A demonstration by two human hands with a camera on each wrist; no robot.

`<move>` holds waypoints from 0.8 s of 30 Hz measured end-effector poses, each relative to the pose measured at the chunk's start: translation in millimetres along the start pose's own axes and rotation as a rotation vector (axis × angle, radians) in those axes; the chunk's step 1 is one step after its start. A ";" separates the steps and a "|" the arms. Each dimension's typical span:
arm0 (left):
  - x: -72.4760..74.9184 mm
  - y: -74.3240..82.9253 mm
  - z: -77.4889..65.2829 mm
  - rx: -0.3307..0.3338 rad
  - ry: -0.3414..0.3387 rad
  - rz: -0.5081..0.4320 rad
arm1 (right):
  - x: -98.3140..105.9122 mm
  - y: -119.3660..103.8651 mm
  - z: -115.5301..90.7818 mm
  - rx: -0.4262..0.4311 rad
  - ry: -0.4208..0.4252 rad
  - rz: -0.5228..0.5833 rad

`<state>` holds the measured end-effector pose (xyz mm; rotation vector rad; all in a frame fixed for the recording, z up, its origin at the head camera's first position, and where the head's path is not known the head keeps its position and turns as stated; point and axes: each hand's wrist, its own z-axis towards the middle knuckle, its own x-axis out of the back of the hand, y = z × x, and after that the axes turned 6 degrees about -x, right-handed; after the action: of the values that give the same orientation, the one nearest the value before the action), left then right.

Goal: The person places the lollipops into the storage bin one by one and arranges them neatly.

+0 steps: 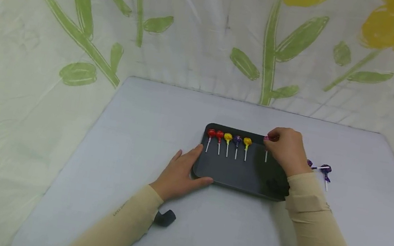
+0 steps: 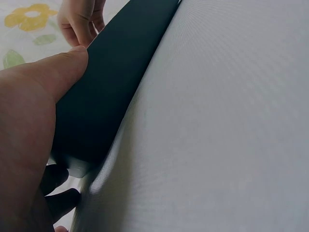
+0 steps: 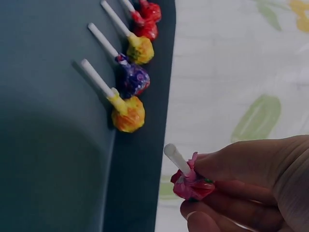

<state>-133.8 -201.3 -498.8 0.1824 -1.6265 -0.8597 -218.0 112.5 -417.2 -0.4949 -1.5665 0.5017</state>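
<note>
My right hand point(image 1: 287, 148) pinches a pink-and-red wrapped lollipop point(image 3: 190, 186) by its head, above the right part of a dark tray point(image 1: 231, 173). Its white stick points toward the tray's near side. Along the tray's far side lies a row of several lollipops: a red one point(image 1: 211, 133) at the left end, another red, a yellow point(image 1: 228, 138), a purple point(image 1: 237, 140) and a second yellow one point(image 1: 247, 142). At the near left corner my left hand point(image 1: 180, 176) rests against the tray, thumb along the near wall and fingers on the left side.
Right of the tray, purple-wrapped lollipops point(image 1: 326, 168) lie on the white table point(image 1: 352, 216), partly hidden by the right forearm. A black curved object point(image 1: 165, 218) shows beside the left wrist. Behind the table hangs a flower-patterned sheet point(image 1: 198, 67).
</note>
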 end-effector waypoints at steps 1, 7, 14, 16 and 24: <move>0.1 0.0 -0.1 0.001 0.001 0.001 | -1.3 -0.1 1.0 0.004 -0.002 0.001; 1.3 0.8 -0.5 0.002 0.001 0.002 | -8.9 1.1 6.8 0.011 -0.019 0.014; 2.9 1.4 -1.2 -0.002 -0.004 -0.007 | -17.2 4.2 11.6 0.005 -0.054 0.007; 2.8 0.8 -1.3 -0.003 -0.006 -0.002 | -19.3 4.6 12.3 0.004 -0.064 0.000; 2.1 -0.4 -1.2 -0.017 -0.002 -0.002 | -27.2 8.0 15.0 -0.008 -0.098 -0.037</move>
<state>-133.3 -203.3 -497.4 0.1707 -1.6208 -0.8754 -231.4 102.6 -444.6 -0.4527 -1.6688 0.4974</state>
